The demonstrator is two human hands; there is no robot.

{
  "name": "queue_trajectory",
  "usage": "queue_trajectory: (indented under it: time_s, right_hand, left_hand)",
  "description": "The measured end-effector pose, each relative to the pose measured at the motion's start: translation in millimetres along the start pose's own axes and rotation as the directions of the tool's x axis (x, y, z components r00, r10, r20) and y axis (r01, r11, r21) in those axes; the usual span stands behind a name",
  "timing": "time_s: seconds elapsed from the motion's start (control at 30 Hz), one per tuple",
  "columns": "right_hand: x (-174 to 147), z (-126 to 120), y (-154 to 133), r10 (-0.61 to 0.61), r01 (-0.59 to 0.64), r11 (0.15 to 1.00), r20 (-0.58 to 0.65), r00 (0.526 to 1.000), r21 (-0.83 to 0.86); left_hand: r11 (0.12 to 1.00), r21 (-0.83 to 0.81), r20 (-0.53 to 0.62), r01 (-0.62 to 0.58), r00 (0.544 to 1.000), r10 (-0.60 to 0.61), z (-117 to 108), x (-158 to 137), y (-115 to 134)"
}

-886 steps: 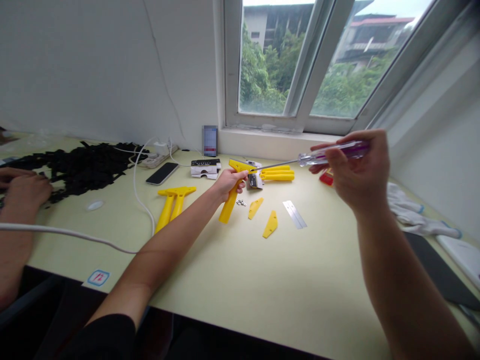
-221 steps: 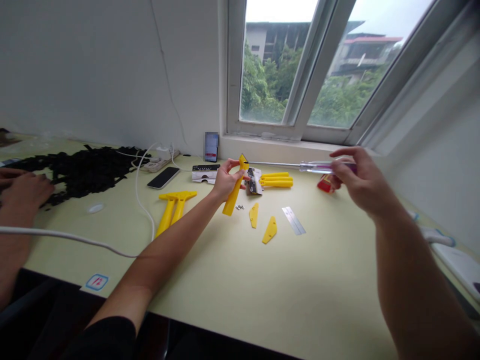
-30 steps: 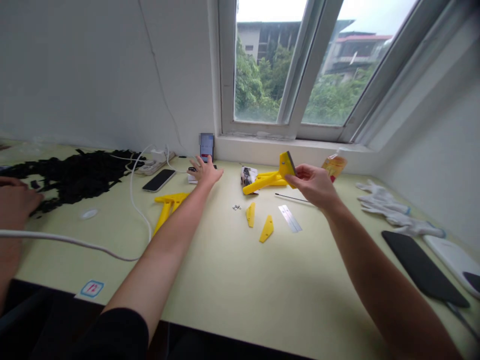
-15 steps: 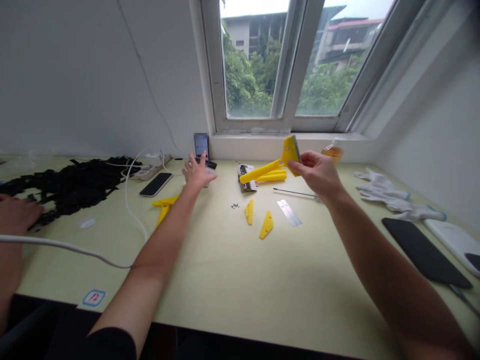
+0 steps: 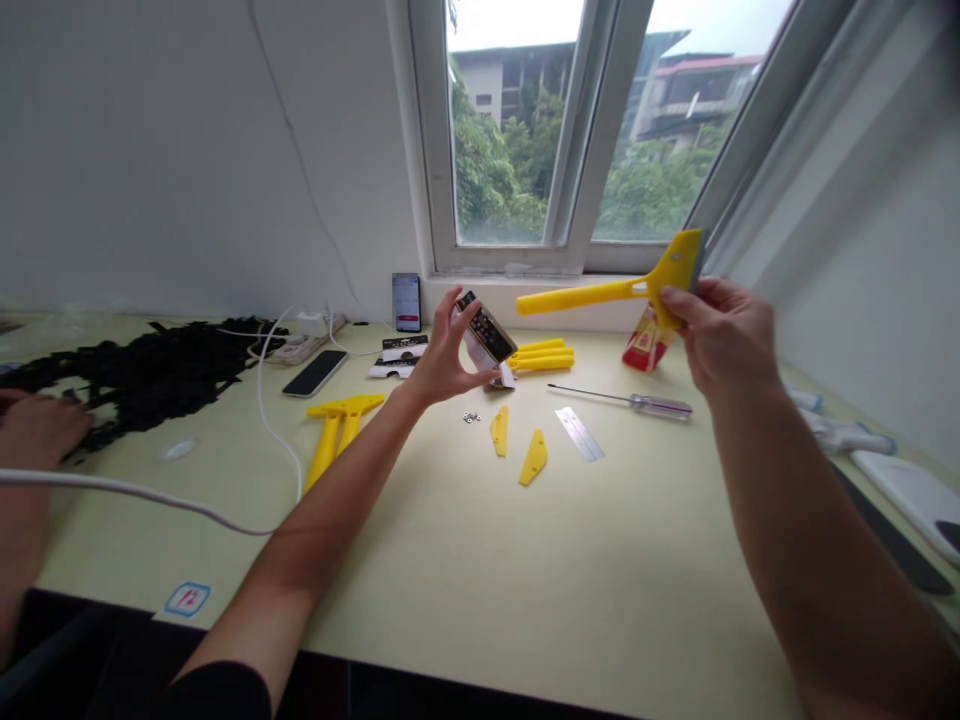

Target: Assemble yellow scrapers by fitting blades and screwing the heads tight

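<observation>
My left hand is closed around a small black-and-white printed cardboard sleeve, tilted above the table. My right hand grips a yellow scraper by its head, the handle pointing left and a grey blade edge at the right. Below lie two flat yellow plates, thin metal blades and a cluster of small nuts or screws. Yellow handles rest behind them. A screwdriver with a clear handle lies to the right.
More yellow scrapers lie by my left forearm, with black-and-white card sleeves behind. A phone stands upright near the wall; another phone lies flat. White cables cross the left. Another person's hand is beside black strips.
My left hand has moved right from the card sleeves and now holds one up. My right hand has carried the yellow scraper up and to the right.
</observation>
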State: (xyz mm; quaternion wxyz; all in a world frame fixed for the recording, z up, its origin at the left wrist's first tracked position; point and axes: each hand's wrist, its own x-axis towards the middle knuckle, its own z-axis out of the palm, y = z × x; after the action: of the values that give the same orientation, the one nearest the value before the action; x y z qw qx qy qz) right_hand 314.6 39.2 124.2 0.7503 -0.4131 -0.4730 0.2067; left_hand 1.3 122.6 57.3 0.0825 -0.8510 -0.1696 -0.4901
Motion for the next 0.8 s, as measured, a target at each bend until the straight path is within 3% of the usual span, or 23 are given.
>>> queue_trajectory:
  time_s: [0.2, 0.47, 0.8]
  right_hand:
    - [-2.7, 0.6, -3.3, 0.016, -0.015, 1.000, 0.105, 0.994, -0.012]
    - [-1.2, -6.4, -21.8, -0.011, 0.010, 0.999, 0.028, 1.000, 0.030]
    - [-12.3, 6.9, -7.4, 0.097, -0.080, 0.993, 0.221, 0.971, -0.085]
  left_hand:
    - [0.995, -0.039, 0.015, -0.087, 0.996, 0.088, 2.2, 9.1, 18.0]
    - [0.998, -0.031, 0.051, -0.057, 0.997, 0.059, 6.9, 5.2, 21.5]
    - [0.998, -0.057, 0.116, -0.031, 0.993, 0.038, 11.5, 4.9, 32.6]
